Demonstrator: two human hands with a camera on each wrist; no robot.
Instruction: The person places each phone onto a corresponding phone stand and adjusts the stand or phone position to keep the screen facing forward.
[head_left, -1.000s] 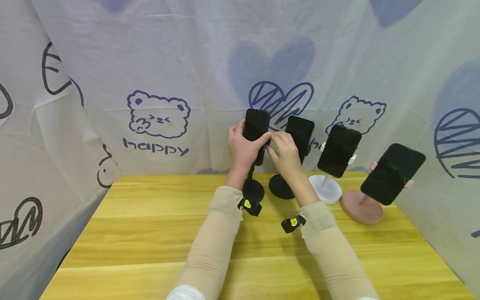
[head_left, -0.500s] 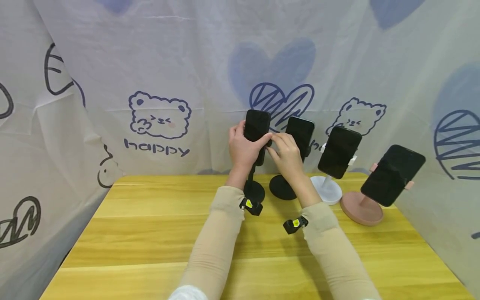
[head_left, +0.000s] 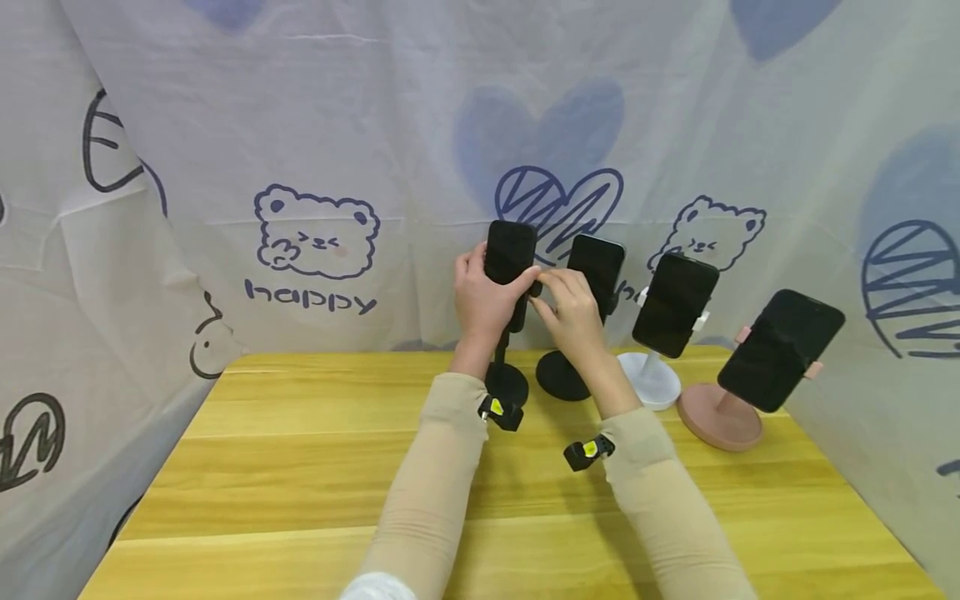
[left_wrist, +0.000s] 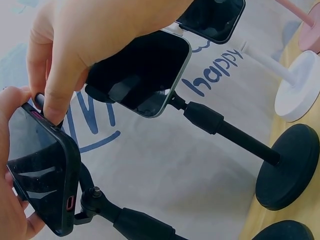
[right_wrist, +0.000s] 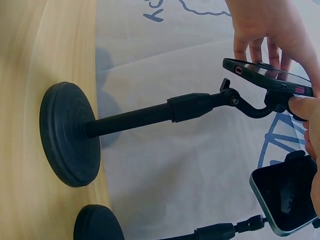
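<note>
My left hand [head_left: 483, 300] grips a black phone [head_left: 511, 250], its thumb across the screen's lower part and its fingers round the left edge. The phone sits at the head of a black phone stand [right_wrist: 195, 107] with a round base [head_left: 507, 385]. At the phone's right edge, my right hand [head_left: 576, 312] pinches the stand's black clamp arm [left_wrist: 39, 100] between thumb and fingers. In the left wrist view, the right fingertips lie right beside the left thumb. Part of the clamp is hidden behind the phone and fingers.
Close on the right stands a second phone [head_left: 597, 262] on a black stand [left_wrist: 245, 142]. Farther right are a phone [head_left: 675, 304] on a white stand [head_left: 651, 383] and another phone [head_left: 782, 350] on a pink stand [head_left: 722, 421]. A printed cloth [head_left: 420, 150] hangs behind the wooden table [head_left: 300, 475].
Both hands keep their places on the phone and clamp. The head view shifts slightly; the stands stay where they were.
</note>
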